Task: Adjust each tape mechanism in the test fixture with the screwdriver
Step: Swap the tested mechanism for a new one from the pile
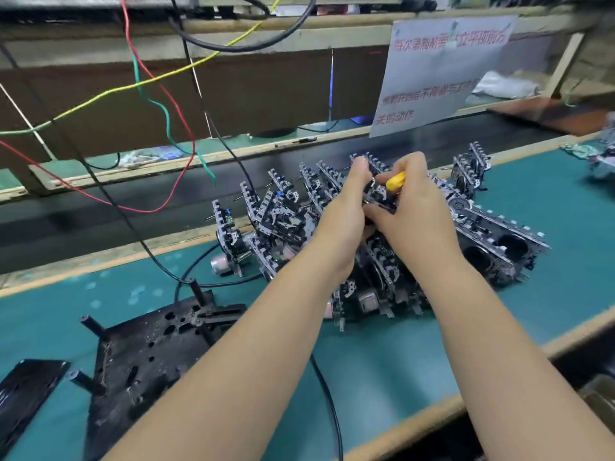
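Both hands meet over the heap of black-and-silver metal tape mechanisms (pixel 376 247) piled on the teal-matted table (pixel 382 371): the left hand (pixel 346 211) has its grip curled round one mechanism (pixel 381 194) at the top of the pile, and the right hand (pixel 411 201) holds the yellow-handled screwdriver (pixel 396 181) close against it. The black metal test fixture (pixel 146 357) lies well apart, near the left forearm. The tip is hidden, so I judge it best to steady that unit firmly and seat the blade fully before turning gently.

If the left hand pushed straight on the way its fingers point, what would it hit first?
Most likely the tape mechanism that the left hand already grips. Past it stand more upright mechanisms, then the dark belt. Depth is hard to judge from this view.
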Demonstrator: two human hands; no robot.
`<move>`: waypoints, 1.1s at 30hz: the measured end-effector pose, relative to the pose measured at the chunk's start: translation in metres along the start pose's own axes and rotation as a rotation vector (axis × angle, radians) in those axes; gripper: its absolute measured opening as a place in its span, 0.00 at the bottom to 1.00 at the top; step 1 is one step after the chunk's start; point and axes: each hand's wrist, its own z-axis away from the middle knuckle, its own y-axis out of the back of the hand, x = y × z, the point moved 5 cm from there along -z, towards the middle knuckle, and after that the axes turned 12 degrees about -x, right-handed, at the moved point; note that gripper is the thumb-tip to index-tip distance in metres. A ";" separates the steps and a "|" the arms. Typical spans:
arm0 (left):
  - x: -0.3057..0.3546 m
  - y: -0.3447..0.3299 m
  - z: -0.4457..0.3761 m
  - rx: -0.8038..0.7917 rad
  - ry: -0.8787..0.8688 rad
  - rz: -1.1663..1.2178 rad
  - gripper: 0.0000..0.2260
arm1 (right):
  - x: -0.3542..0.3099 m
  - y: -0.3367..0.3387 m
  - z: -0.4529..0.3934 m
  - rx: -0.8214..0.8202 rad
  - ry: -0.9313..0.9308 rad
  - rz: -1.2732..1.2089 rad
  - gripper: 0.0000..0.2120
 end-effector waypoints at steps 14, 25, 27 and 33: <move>0.031 0.033 0.103 0.125 -0.278 -0.082 0.14 | -0.118 -0.024 0.062 -0.020 0.167 -0.168 0.17; 0.020 0.197 0.372 0.976 -0.525 -0.308 0.11 | -0.332 -0.187 0.185 -0.739 0.565 -0.608 0.22; 0.016 0.224 0.417 1.151 -0.413 -0.505 0.15 | -0.355 -0.209 0.199 -0.751 0.596 -0.603 0.21; -0.002 0.314 0.488 1.372 0.213 -0.894 0.44 | -0.381 -0.273 0.210 -0.771 0.513 -0.534 0.22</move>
